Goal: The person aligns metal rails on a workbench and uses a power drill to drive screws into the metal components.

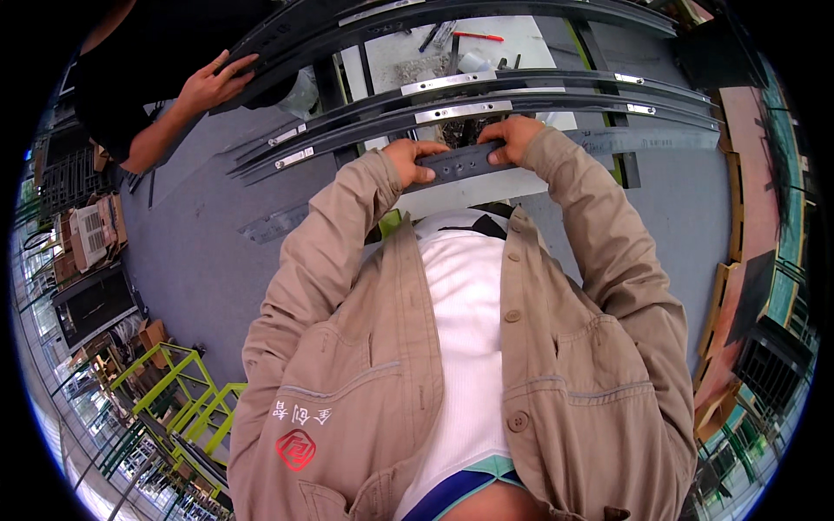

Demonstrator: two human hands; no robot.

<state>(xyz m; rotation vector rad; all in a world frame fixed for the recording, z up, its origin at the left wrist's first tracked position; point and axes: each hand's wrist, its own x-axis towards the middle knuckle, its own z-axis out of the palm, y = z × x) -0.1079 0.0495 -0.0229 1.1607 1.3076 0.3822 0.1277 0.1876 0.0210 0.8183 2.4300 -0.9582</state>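
- A dark perforated metal strip [460, 162] is gripped at both ends, the left hand [408, 159] and right hand [512, 135] having their fingers curled tight around it.
- It is held above the pale counter [486, 187], just before long black rails [486, 100]; judged unfitted as yet.
- Another person's hand [213, 82] rests on a far rail.

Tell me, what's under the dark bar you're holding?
Under the bar, a white tabletop shows, with grey floor further left. The left hand and right hand grip the bar, hiding what lies beneath them. The jacket covers the table's near edge.
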